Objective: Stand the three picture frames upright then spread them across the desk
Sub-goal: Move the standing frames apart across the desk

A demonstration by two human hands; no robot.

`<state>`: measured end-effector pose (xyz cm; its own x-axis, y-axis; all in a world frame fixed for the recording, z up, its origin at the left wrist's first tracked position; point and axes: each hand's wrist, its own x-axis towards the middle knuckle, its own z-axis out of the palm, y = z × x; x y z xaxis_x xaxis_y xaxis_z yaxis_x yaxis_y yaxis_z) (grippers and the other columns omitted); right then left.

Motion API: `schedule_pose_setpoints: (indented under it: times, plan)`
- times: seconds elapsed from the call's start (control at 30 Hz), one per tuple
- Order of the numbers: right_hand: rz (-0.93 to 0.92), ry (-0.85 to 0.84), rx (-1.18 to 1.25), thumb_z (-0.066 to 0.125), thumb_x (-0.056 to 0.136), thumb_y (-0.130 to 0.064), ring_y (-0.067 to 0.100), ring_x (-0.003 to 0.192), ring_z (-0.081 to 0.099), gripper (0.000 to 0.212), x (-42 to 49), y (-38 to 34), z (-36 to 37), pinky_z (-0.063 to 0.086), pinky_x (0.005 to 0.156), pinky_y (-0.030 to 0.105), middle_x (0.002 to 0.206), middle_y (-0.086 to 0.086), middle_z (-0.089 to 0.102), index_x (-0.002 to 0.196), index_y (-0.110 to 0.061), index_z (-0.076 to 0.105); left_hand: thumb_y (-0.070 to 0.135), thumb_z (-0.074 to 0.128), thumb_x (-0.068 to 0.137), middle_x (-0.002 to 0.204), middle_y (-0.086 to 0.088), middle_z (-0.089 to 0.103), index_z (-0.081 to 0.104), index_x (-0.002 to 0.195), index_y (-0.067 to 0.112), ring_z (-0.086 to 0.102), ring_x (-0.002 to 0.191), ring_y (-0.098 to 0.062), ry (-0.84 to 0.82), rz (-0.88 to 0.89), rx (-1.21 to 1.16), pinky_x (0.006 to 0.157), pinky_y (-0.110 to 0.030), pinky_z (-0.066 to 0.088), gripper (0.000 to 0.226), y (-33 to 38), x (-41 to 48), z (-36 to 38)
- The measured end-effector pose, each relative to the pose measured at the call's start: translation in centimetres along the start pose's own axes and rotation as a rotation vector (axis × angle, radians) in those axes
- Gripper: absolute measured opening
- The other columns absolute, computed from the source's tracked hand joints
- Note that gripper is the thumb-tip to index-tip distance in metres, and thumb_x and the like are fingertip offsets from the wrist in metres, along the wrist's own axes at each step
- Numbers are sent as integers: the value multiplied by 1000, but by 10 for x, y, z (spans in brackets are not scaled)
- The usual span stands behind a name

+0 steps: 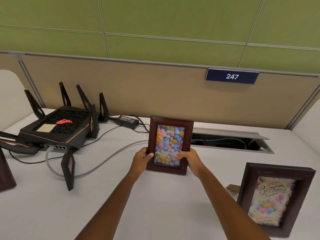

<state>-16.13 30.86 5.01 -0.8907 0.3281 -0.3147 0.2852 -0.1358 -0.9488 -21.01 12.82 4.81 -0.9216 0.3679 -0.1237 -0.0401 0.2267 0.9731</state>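
Note:
A dark wooden frame with a flower picture stands upright in the middle of the white desk. My left hand grips its lower left edge and my right hand grips its lower right edge. A second dark frame with a "Happy Birthday" card stands upright at the near right, its back stand showing on its left. At the far left edge, a dark brown piece shows only in part; I cannot tell whether it is the third frame.
A black router with several antennas sits at the left, with grey and black cables trailing across the desk. A power brick lies by the partition. An open cable slot runs along the back right.

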Motion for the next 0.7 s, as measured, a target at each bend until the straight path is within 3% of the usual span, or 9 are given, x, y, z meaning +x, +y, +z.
schedule_pose_setpoints:
  times: [0.23,0.4,0.47,0.53,0.7]
  plan:
    - [-7,-11,0,53,84,1,32,111,56,42,4,1,-2,48,91,41,130,18,54,124,-7,44,15,43,94,126,-20,57,46,124,-2,56,115,-33,63,6,25,98,-46,49,34,-5,2,8]
    - [-81,-1,-11,55,87,-5,22,104,56,48,-6,7,2,49,85,36,133,15,51,130,-12,37,19,43,95,124,-21,59,48,122,-2,57,112,-32,127,-4,37,90,-36,50,35,-13,-3,13]
    - [-130,44,-15,58,85,-3,22,108,54,58,-11,13,3,49,85,35,137,14,48,134,-14,31,21,42,95,129,-21,55,43,128,0,54,116,-31,172,-2,76,90,-33,48,39,-19,-9,15]
    - [-157,92,-25,60,83,-3,26,118,50,70,-17,22,4,49,90,39,141,14,42,140,-16,21,23,41,95,141,-18,44,31,137,4,46,127,-30,214,-7,91,100,-36,43,47,-26,-17,18]
    - [-163,204,-164,65,82,-10,31,139,27,84,-33,45,11,35,107,46,154,11,20,144,-17,8,27,41,94,154,-11,24,14,145,11,27,141,-26,274,61,326,113,-38,29,59,-43,-39,26]
